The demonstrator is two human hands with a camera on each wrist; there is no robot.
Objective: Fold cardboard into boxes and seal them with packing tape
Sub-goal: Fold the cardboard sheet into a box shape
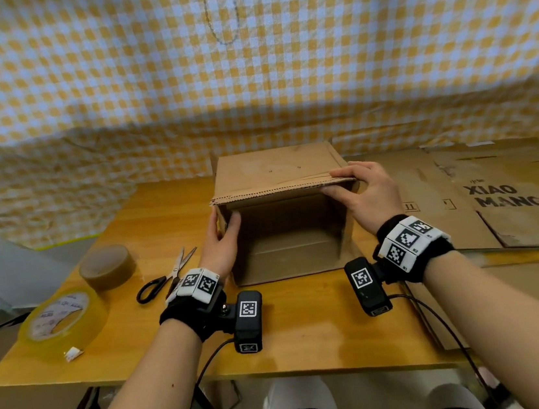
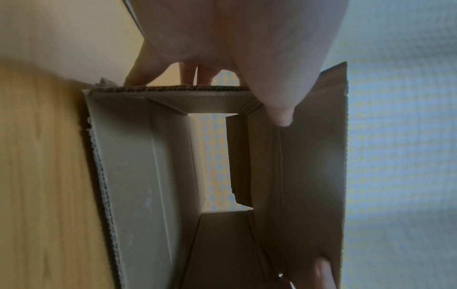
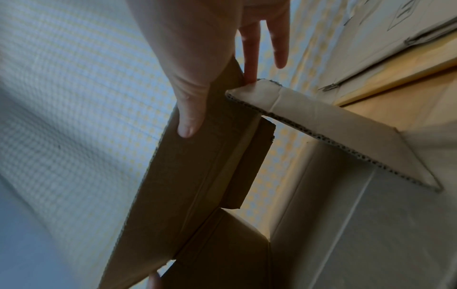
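Note:
A brown cardboard box [image 1: 274, 169] lies on its side on the wooden table [image 1: 311, 335], its open mouth facing me. My left hand [image 1: 225, 225] grips the box's left wall, thumb inside and fingers outside. My right hand [image 1: 347, 183] pinches the right end of the top panel, fingers on top and thumb beneath. In the left wrist view the left hand's thumb [image 2: 279, 101] presses the inner face of the box [image 2: 138, 156], whose far end is open between loose flaps. In the right wrist view the right hand [image 3: 193, 58] holds the dark top panel [image 3: 185, 176] next to a side flap [image 3: 346, 133].
A brown tape roll [image 1: 106, 267] and a clear tape roll [image 1: 61, 318] lie at the left of the table, with black-handled scissors [image 1: 165, 278] beside my left wrist. Flattened cardboard sheets [image 1: 504, 195] cover the right side. A checked cloth hangs behind.

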